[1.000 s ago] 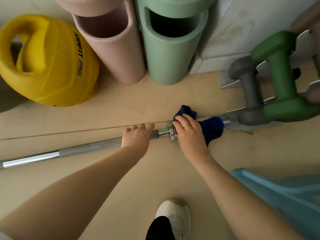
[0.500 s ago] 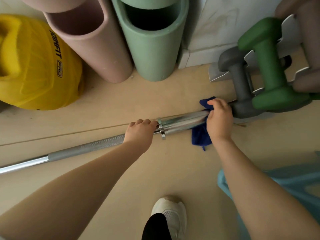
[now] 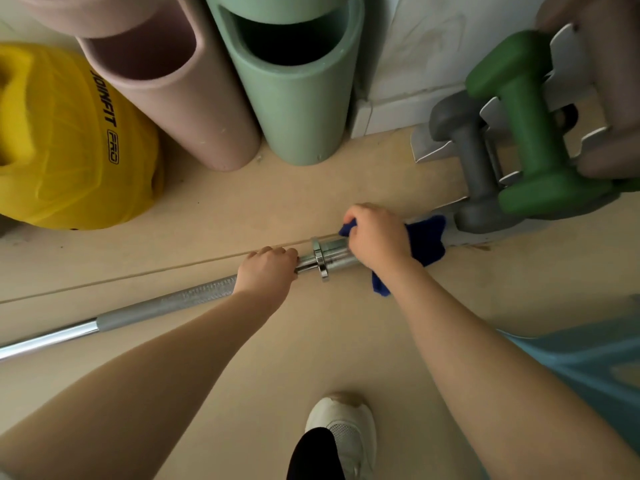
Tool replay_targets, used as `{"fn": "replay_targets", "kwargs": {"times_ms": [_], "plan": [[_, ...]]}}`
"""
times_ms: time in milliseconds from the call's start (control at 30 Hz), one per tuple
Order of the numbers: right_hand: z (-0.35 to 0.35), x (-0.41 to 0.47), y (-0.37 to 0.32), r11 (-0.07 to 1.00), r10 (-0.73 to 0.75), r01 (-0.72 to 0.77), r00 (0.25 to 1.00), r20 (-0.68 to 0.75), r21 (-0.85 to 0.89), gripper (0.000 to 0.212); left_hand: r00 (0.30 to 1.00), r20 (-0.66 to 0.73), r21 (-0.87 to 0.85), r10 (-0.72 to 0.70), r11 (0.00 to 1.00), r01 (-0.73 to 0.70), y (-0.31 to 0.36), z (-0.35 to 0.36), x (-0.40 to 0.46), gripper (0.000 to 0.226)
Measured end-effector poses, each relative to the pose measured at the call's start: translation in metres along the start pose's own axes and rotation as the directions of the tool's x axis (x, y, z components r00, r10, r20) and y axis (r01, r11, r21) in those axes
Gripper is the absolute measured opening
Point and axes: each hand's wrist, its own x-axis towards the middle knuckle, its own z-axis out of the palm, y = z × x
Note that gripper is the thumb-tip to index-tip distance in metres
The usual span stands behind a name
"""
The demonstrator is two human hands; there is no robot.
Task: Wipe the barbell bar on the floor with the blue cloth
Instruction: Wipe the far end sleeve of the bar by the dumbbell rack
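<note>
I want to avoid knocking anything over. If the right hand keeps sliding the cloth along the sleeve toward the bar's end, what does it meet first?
Probably the grey dumbbell, whose lower head sits just beyond the right hand; depth is unclear.

R hand [image 3: 379, 237] w/ blue cloth [image 3: 424, 242] is sliding back along the barbell bar [image 3: 166, 301] sleeve twd the collar, away from the dumbbell rack [image 3: 485, 216]; more cloth is trailing behind it.

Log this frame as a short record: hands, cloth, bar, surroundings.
left hand: grips the barbell bar beside the collar
right hand: holds the blue cloth wrapped on the bar's sleeve
bar: lies on the floor
nearby: yellow ball, pink roller, green roller, green dumbbell, grey dumbbell
</note>
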Motion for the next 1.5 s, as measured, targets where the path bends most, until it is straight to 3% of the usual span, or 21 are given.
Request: {"fn": "replay_targets", "kwargs": {"times_ms": [100,233,333,433,533,600,667,733,800,867,900,933,1000,1033,1067,1167,1233,1300,1367,1467,1500], "plan": [[0.008,0.004,-0.03,0.998,-0.055,0.053,0.993,0.109,0.024,0.027,1.0,-0.006,0.041,0.008,0.999,-0.008,0.001,-0.001,0.0,0.024],[0.016,-0.008,-0.037,0.941,-0.295,0.316,0.94,0.173,-0.117,0.032,0.999,0.037,0.036,-0.01,0.999,0.009,0.001,-0.002,0.002,0.021],[0.013,-0.009,-0.001,0.936,-0.24,0.24,0.97,0.034,-0.256,0.026,0.999,0.045,0.063,-0.015,0.998,0.013,0.002,-0.004,0.004,0.019],[0.017,-0.017,0.019,0.986,-0.101,0.071,0.974,-0.203,-0.153,0.017,0.999,0.042,0.057,-0.018,0.998,0.015,0.004,-0.003,0.003,0.02],[0.026,-0.031,0.015,0.968,-0.236,0.217,0.958,-0.163,-0.124,0.026,1.0,0.005,0.133,0.023,0.991,-0.023,0.003,0.001,0.0,0.017],[0.028,-0.045,0.009,0.922,-0.386,0.378,0.909,-0.155,-0.079,0.025,0.999,-0.017,0.174,0.048,0.984,-0.044,0.002,0.005,-0.002,0.017],[0.033,-0.057,0.008,0.897,-0.442,0.436,0.876,-0.191,-0.073,0.031,0.998,-0.042,0.164,0.054,0.985,-0.046,0.002,0.008,-0.001,0.016],[0.039,-0.068,0.007,0.947,-0.29,0.314,0.926,-0.241,0.065,0.033,0.997,-0.052,0.132,0.056,0.99,-0.049,0.001,0.009,0.0,0.017],[0.041,-0.079,0.006,0.932,0.083,-0.005,0.976,-0.201,0.362,0.033,0.996,-0.06,0.102,0.059,0.993,-0.052,-0.001,0.01,0.0,0.017],[0.043,-0.086,0.004,0.699,0.465,-0.346,0.885,-0.03,0.626,0.034,0.996,-0.066,0.08,0.058,0.995,-0.053,-0.002,0.009,0.001,0.017],[0.044,-0.087,0.002,0.491,0.579,-0.45,0.808,0.106,0.746,0.035,0.996,-0.068,0.075,0.06,0.996,-0.055,-0.002,0.009,0.001,0.016],[0.044,-0.087,-0.001,0.223,0.617,-0.493,0.74,0.27,0.841,0.035,0.996,-0.067,0.072,0.059,0.996,-0.054,-0.002,0.008,0.001,0.016],[0.04,-0.084,-0.013,-0.305,0.543,-0.444,0.646,0.537,0.842,0.035,0.997,-0.06,0.073,0.046,0.997,-0.041,-0.001,0.006,0.001,0.016],[0.04,-0.08,-0.017,-0.454,0.531,-0.395,0.601,0.598,0.799,0.035,0.997,-0.061,0.077,0.042,0.996,-0.037,0.0,0.005,0.002,0.017],[0.038,-0.076,-0.024,-0.528,0.531,-0.364,0.563,0.633,0.767,0.034,0.997,-0.063,0.081,0.04,0.996,-0.035,0.0,0.004,0.002,0.017],[0.036,-0.062,-0.035,-0.616,0.528,-0.342,0.49,0.694,0.709,0.027,0.997,-0.073,0.069,0.026,0.997,-0.021,0.001,0.002,0.0,0.018],[0.028,-0.062,-0.037,-0.604,0.532,-0.375,0.467,0.706,0.703,0.028,0.997,-0.08,0.064,0.021,0.998,-0.016,0.0,0.002,0.0,0.019],[0.019,-0.068,-0.034,-0.546,0.479,-0.483,0.491,0.728,0.685,0.041,0.997,-0.082,0.047,0.017,0.999,-0.013,0.0,0.002,0.0,0.019],[0.009,-0.068,-0.034,-0.555,0.419,-0.479,0.545,0.726,0.68,0.039,0.997,-0.08,0.034,0.018,0.999,-0.016,-0.001,0.001,0.001,0.02],[0.008,-0.047,-0.036,-0.585,0.494,-0.384,0.529,0.689,0.714,0.031,0.998,-0.058,0.04,0.016,0.999,-0.014,-0.003,0.0,0.004,0.023],[0.008,-0.042,-0.04,-0.509,0.54,-0.387,0.551,0.636,0.769,0.028,0.999,-0.049,0.049,0.013,0.999,-0.011,-0.003,0.0,0.005,0.024]]}}
